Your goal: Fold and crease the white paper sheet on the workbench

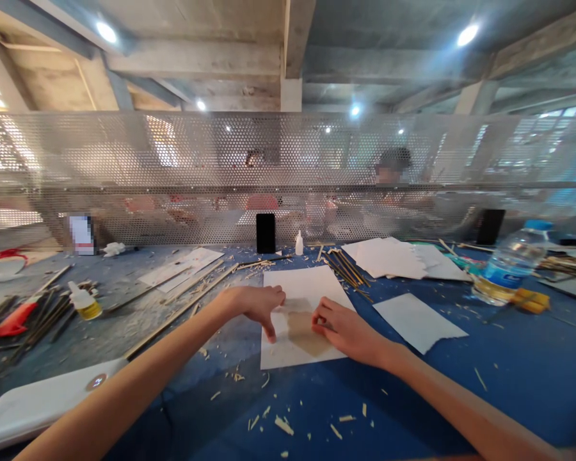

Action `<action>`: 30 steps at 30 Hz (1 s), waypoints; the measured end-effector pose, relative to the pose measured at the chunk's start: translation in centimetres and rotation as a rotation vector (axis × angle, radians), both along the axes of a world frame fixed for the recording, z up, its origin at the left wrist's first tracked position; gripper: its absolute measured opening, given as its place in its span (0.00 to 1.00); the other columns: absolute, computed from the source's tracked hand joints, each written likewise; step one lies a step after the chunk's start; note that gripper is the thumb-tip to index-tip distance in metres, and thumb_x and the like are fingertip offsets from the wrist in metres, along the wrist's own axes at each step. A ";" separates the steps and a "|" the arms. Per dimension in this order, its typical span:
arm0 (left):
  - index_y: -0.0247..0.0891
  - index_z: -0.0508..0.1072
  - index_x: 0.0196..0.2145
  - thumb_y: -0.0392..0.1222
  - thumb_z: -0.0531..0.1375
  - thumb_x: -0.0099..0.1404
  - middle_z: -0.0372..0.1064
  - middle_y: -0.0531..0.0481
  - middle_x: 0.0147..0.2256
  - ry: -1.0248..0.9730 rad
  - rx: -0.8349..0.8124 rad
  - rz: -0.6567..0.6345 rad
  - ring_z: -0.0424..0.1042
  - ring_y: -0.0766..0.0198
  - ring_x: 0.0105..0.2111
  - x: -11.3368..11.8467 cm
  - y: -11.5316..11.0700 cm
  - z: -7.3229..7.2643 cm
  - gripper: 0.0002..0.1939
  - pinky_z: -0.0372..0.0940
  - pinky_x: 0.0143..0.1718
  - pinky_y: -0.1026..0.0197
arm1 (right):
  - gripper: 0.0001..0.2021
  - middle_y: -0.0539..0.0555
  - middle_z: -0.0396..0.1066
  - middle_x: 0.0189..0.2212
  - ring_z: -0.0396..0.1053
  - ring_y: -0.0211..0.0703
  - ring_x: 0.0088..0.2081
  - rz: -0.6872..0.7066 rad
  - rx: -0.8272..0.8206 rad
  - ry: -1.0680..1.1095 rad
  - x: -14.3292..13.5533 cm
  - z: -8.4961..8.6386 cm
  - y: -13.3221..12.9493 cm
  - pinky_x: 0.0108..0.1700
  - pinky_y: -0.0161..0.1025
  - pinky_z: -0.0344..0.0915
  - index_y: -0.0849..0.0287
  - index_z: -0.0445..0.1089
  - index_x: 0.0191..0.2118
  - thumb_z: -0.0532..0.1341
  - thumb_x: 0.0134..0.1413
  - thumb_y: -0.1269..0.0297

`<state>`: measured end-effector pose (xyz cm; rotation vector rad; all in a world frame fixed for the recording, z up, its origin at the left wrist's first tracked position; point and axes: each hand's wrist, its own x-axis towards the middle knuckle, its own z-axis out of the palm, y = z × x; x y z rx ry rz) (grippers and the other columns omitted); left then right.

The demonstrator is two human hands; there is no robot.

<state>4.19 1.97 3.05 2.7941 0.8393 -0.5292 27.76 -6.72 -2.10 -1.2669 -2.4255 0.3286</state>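
Upright black slab [265, 234] before perforated screen [196, 160], blue-capped bottle [511, 266] farther right.

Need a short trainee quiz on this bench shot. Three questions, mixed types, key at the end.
1. True or false: the left hand and right hand both reach over the same white sheet.

2. Multiple choice: what colour is the cap on the large water bottle?
A) red
B) blue
C) yellow

3. Fill in, as the wearer sees it: near the middle of the table, the upright black phone stands to the ____ of the small white bottle.

Key: 1 true; 2 B; 3 left.
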 end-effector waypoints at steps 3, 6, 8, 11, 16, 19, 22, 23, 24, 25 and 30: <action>0.34 0.68 0.49 0.61 0.69 0.46 0.65 0.38 0.50 -0.013 -0.007 0.003 0.66 0.45 0.49 -0.1 0.1 -0.1 0.39 0.63 0.48 0.56 | 0.04 0.52 0.67 0.39 0.68 0.41 0.40 -0.001 0.019 -0.005 0.0 0.0 0.0 0.44 0.37 0.65 0.57 0.69 0.38 0.57 0.65 0.67; 0.34 0.67 0.49 0.60 0.69 0.46 0.65 0.38 0.50 -0.024 -0.012 0.001 0.67 0.45 0.48 -0.1 0.2 -0.3 0.39 0.63 0.47 0.55 | 0.05 0.52 0.67 0.39 0.68 0.41 0.41 -0.017 0.051 0.004 0.2 0.0 0.1 0.46 0.38 0.64 0.56 0.69 0.37 0.57 0.64 0.67; 0.34 0.67 0.49 0.59 0.69 0.46 0.65 0.37 0.50 -0.013 -0.007 -0.001 0.67 0.46 0.48 -0.1 0.2 -0.2 0.38 0.64 0.47 0.56 | 0.05 0.52 0.68 0.40 0.69 0.41 0.41 -0.040 0.067 0.015 0.2 0.0 0.1 0.46 0.38 0.64 0.56 0.69 0.37 0.56 0.65 0.67; 0.34 0.67 0.48 0.57 0.69 0.48 0.65 0.37 0.49 0.016 0.008 0.003 0.67 0.47 0.48 0.1 -0.1 0.1 0.35 0.64 0.48 0.57 | 0.06 0.52 0.68 0.40 0.69 0.40 0.40 -0.069 0.075 0.042 0.1 0.2 0.1 0.44 0.37 0.64 0.56 0.70 0.38 0.56 0.66 0.65; 0.34 0.67 0.49 0.58 0.69 0.49 0.65 0.37 0.50 0.024 0.010 0.014 0.67 0.48 0.48 0.1 -0.3 0.3 0.36 0.63 0.48 0.58 | 0.06 0.51 0.68 0.40 0.70 0.38 0.36 -0.037 0.058 0.099 0.0 -0.1 0.1 0.41 0.35 0.64 0.55 0.71 0.40 0.56 0.66 0.63; 0.33 0.67 0.50 0.59 0.69 0.49 0.65 0.37 0.50 0.026 0.016 0.003 0.67 0.47 0.49 0.1 -0.2 0.1 0.37 0.63 0.48 0.58 | 0.07 0.51 0.67 0.40 0.70 0.38 0.36 -0.021 0.059 0.104 0.2 -0.5 0.2 0.41 0.35 0.64 0.54 0.72 0.42 0.57 0.65 0.63; 0.32 0.67 0.50 0.60 0.69 0.49 0.65 0.37 0.50 0.018 0.014 0.004 0.67 0.47 0.48 0.0 -0.1 0.0 0.38 0.63 0.47 0.58 | 0.08 0.51 0.67 0.41 0.70 0.38 0.36 -0.028 0.070 0.082 0.5 -0.7 0.3 0.40 0.35 0.64 0.53 0.74 0.43 0.57 0.65 0.64; 0.33 0.67 0.50 0.60 0.69 0.49 0.65 0.38 0.50 0.014 0.013 0.010 0.67 0.47 0.48 0.0 -0.1 0.0 0.38 0.63 0.47 0.58 | 0.09 0.51 0.67 0.41 0.70 0.38 0.36 -0.034 0.073 0.074 0.5 -0.7 0.4 0.41 0.35 0.64 0.53 0.74 0.43 0.56 0.65 0.65; 0.34 0.67 0.50 0.60 0.68 0.49 0.65 0.38 0.50 0.013 0.012 0.015 0.67 0.47 0.48 0.0 -0.1 0.0 0.37 0.63 0.47 0.58 | 0.09 0.51 0.67 0.40 0.70 0.38 0.36 -0.042 0.073 0.067 0.6 -0.7 0.4 0.41 0.35 0.64 0.52 0.74 0.44 0.56 0.65 0.65; 0.34 0.67 0.50 0.60 0.68 0.48 0.65 0.38 0.50 0.015 0.010 0.015 0.67 0.47 0.48 0.0 -0.1 0.0 0.37 0.63 0.47 0.57 | 0.10 0.51 0.67 0.40 0.70 0.38 0.36 -0.049 0.073 0.059 0.6 -0.7 0.4 0.41 0.35 0.64 0.52 0.75 0.44 0.56 0.65 0.65; 0.34 0.68 0.49 0.59 0.69 0.49 0.66 0.39 0.49 0.031 0.018 0.003 0.67 0.48 0.49 0.2 -0.4 0.4 0.35 0.63 0.48 0.58 | 0.10 0.51 0.68 0.40 0.70 0.38 0.35 -0.080 0.067 0.047 0.3 -0.4 0.2 0.40 0.35 0.64 0.52 0.76 0.43 0.57 0.65 0.61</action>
